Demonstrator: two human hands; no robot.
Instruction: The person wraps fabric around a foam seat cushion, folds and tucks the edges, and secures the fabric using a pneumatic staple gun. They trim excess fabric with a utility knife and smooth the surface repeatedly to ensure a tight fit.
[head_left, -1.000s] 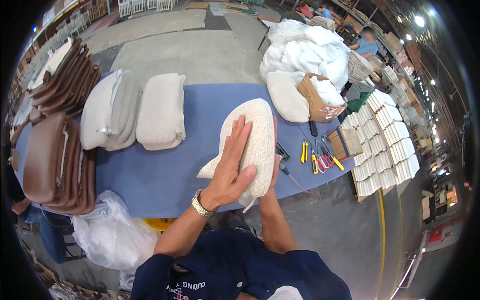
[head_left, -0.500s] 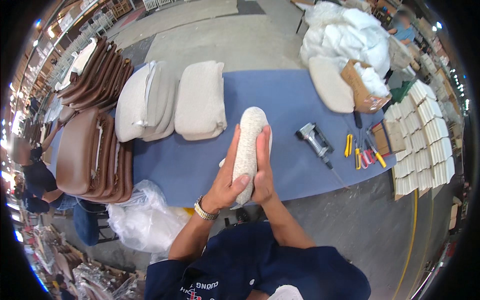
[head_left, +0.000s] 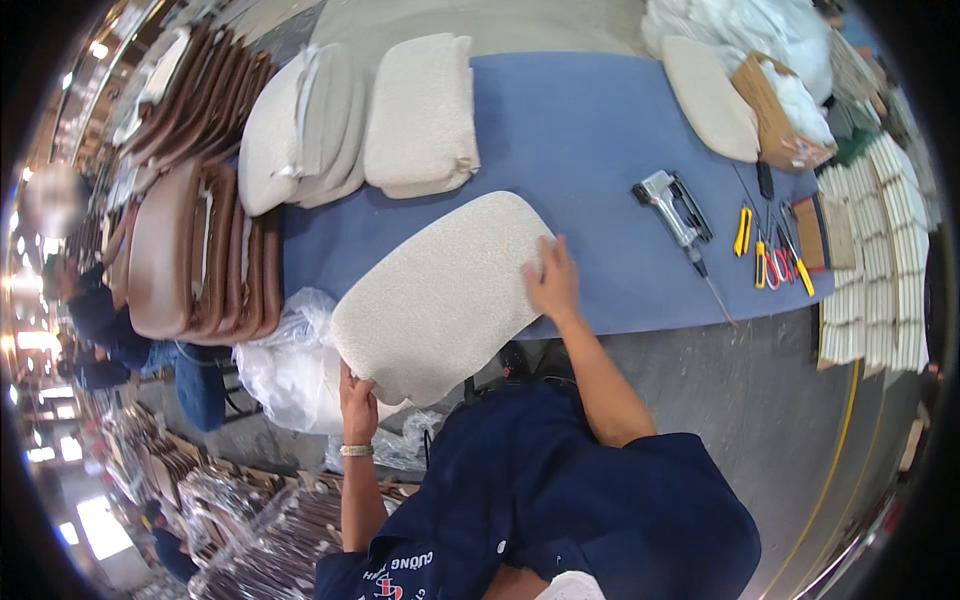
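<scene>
A beige fabric-covered chair cushion [head_left: 440, 290] is tilted in front of me, over the near edge of the blue-covered table [head_left: 560, 110], its broad face up. My left hand [head_left: 358, 404] grips its lower left corner, thumb on top and the other fingers partly hidden. Against the cushion's right edge lies my right hand [head_left: 553, 280], its fingers stretched out and slightly apart. Beyond the cushion are a stack of matching beige cushions [head_left: 420, 115] and a leaning group of similar pads [head_left: 300, 130].
Brown padded pieces [head_left: 165, 265] stand at the left. To the right lie a staple gun [head_left: 675, 210] with its hose, a yellow cutter [head_left: 742, 231] and several hand tools. Further off are a cardboard box [head_left: 765, 110] and white stacked pieces [head_left: 870, 270]. Clear plastic [head_left: 295, 370] hangs below the table edge.
The cushion has turned from edge-on between my palms to broad face up. My left hand has moved down to its lower left corner, my right hand to its right edge. The view has shifted.
</scene>
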